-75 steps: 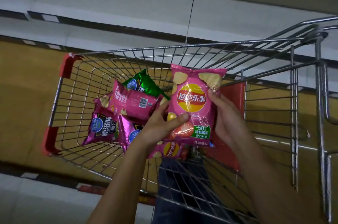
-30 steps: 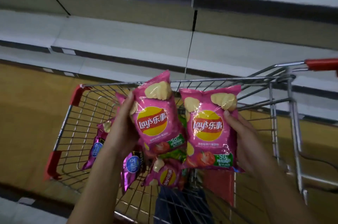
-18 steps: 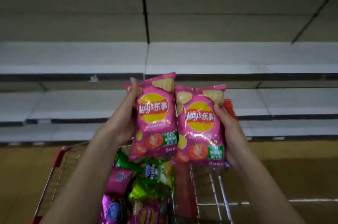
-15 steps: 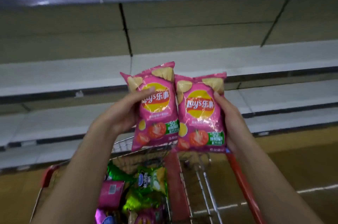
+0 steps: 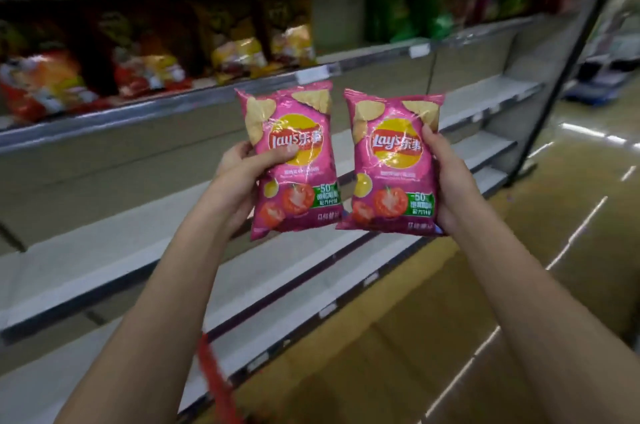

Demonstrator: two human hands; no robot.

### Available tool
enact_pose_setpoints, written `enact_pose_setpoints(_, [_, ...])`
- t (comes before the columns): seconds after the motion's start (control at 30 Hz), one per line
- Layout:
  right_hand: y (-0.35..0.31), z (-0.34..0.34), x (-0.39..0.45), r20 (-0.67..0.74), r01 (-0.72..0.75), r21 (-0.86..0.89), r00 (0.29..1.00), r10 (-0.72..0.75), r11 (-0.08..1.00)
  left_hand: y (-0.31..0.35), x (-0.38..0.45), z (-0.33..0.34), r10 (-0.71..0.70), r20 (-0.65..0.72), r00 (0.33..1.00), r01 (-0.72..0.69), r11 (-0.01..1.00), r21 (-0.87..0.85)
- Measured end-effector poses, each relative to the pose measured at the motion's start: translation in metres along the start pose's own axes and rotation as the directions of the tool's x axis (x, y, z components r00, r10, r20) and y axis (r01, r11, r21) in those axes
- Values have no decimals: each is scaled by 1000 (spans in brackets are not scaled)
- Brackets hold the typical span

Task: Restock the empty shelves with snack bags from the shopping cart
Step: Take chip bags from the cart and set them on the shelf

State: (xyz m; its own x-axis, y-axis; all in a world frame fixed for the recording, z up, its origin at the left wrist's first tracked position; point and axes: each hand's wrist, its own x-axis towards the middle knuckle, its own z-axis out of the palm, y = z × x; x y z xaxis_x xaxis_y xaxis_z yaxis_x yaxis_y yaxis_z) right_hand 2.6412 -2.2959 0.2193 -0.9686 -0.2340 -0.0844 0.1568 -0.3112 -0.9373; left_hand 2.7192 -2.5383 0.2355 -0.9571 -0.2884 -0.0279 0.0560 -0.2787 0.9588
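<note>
My left hand (image 5: 242, 177) grips a pink Lay's tomato chip bag (image 5: 294, 181) by its left edge, thumb across the logo. My right hand (image 5: 450, 181) grips a second pink Lay's bag (image 5: 391, 163) by its right edge. Both bags are upright, side by side with a small gap, held in front of the bare white shelves (image 5: 104, 260). Of the shopping cart only a blurred red handle (image 5: 214, 378) shows at the bottom.
An upper shelf (image 5: 173, 101) carries several red, orange and yellow snack bags (image 5: 52, 84), with green bags (image 5: 408, 21) further right. Lower white shelves step down toward the yellow floor (image 5: 450, 337). The shelf unit's dark end post (image 5: 568, 63) stands at the right.
Both hands have lifted the two pink bags out of the cart and up to shelf height. The bags have drawn slightly apart. The view has swung up and right, so the cart has dropped out of sight.
</note>
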Motion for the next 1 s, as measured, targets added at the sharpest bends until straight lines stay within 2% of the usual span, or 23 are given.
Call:
enact_pose_setpoints(0.23, [-116,-190,110,-86,128,-32,988,-131,991,-34,126,218,-66,197,978,60,998,35])
enact_pose_setpoints(0.37, [-171,-274,162,-132,184,-65,973,-191,981,-39,187,323,-77,248,966,65,996,57])
enact_pose_setpoints(0.53, [-210,-354,243,-132,232,-89,961,-242,969,-60,274,423,-26,213,977,10,997,74])
enact_pose_setpoints(1.0, [-342,-598,557,-198,270,-66,940,-278,960,-119,576,698,-66,210,976,31,985,169])
